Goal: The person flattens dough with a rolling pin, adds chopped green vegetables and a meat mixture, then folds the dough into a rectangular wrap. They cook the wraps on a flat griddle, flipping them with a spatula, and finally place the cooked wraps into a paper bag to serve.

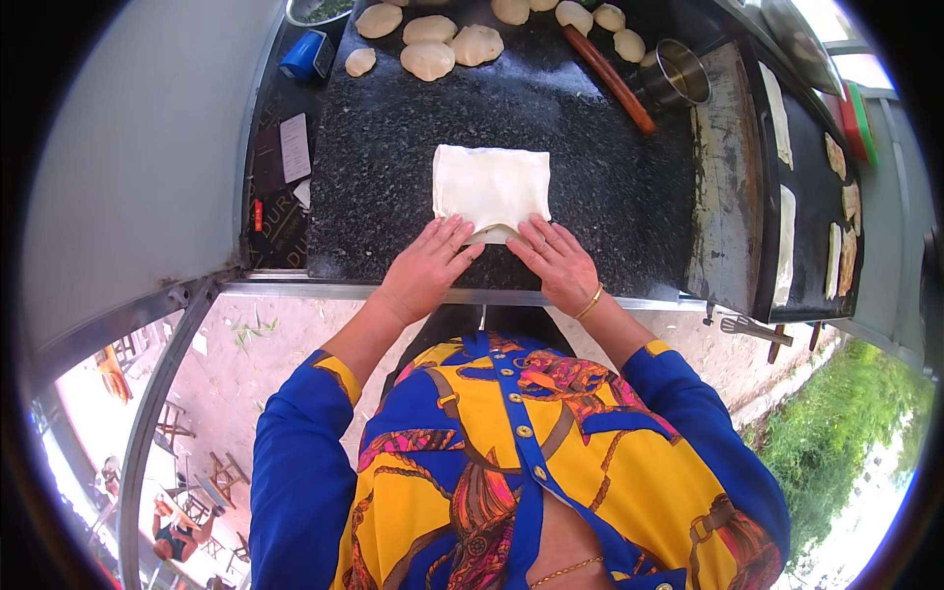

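A folded rectangle of thin dough (493, 184) lies on the black speckled stone slab (383, 192) in front of me. My left hand (431, 258) rests on its near left corner, fingers spread flat. On the near right corner lies my right hand (557, 262), with a gold bracelet at the wrist. Between the hands the near edge of the dough lifts a little, showing a layer beneath. Several dough rounds (428, 60) sit at the slab's far side. A wooden rolling pin (611, 80) lies at the far right beside a metal pot (682, 72).
At the right, a griddle (811, 192) holds several long flat dough pieces, some browned. A metal rail (516, 297) edges the counter. On the left are a blue device (306, 55), a printed paper (295, 147) and a red lighter (258, 215). A person sits outside, lower left.
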